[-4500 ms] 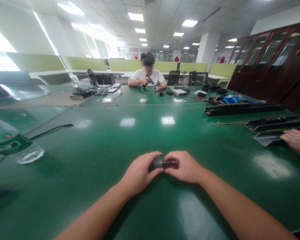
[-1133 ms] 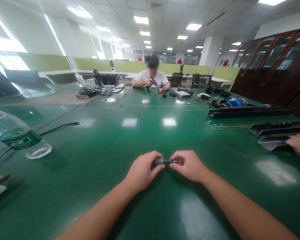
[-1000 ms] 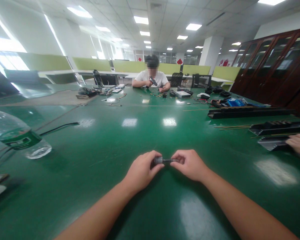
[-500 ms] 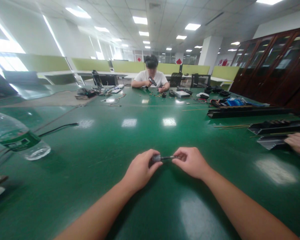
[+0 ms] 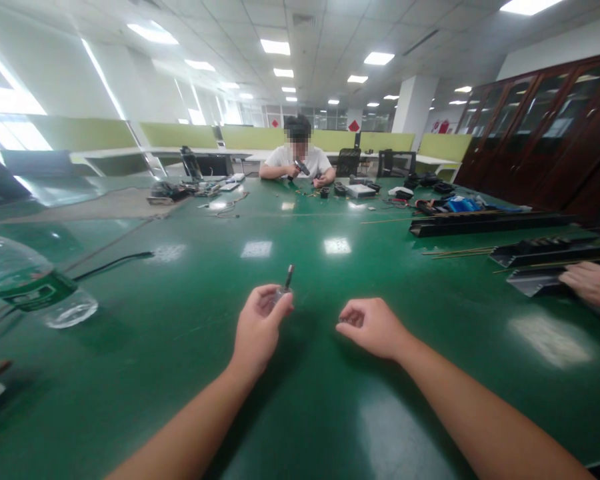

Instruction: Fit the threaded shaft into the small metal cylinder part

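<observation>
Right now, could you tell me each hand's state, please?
Left hand: closed on a small shafted part.
Right hand: curled; contents cannot be told.

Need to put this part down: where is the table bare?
Bare green table lies between the left hand and right hand and ahead of them. Crowded: black trays at right, water bottle and cable at left.

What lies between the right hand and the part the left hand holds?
Only bare green table separates the right hand from the part in the left hand; head view.
</observation>
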The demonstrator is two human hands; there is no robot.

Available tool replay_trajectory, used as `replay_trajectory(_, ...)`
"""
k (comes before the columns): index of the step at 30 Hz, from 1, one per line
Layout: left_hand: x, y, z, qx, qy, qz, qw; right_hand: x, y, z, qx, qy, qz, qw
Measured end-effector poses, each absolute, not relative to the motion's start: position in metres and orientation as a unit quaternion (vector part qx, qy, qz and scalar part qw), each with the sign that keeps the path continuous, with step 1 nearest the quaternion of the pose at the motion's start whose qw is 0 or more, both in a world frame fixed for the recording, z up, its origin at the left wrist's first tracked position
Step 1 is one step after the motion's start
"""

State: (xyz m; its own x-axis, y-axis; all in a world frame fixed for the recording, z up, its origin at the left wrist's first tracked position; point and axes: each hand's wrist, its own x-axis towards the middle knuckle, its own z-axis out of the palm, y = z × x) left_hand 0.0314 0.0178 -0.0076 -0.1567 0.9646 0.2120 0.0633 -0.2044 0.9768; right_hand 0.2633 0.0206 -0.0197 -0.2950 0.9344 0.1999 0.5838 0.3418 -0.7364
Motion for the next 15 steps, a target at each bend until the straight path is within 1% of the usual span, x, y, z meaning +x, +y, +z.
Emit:
replay_trajectory(6, 0.032, 0.009, 0.002, 0.492, 0.510, 0.569, 0.417, 0.264, 0.021, -0.025, -0.486, -0.764, 0.282, 0.318)
replay_trajectory(10, 0.018, -0.014, 0.023, 0.537, 0.524, 0.506, 0.426, 0.266, 0.024, -0.025, -0.486, -0.762, 0.280, 0.324)
replay_trajectory(12, 0.001, -0.031, 0.030, 0.580, 0.544, 0.467, 0.387, 0.267, 0.024, -0.023, -0.486, -0.762, 0.278, 0.326)
replay_trajectory(15, -0.041, -0.062, 0.031, 0.607, 0.606, 0.434, 0.274, 0.268, 0.023, -0.020, -0.481, -0.767, 0.275, 0.325)
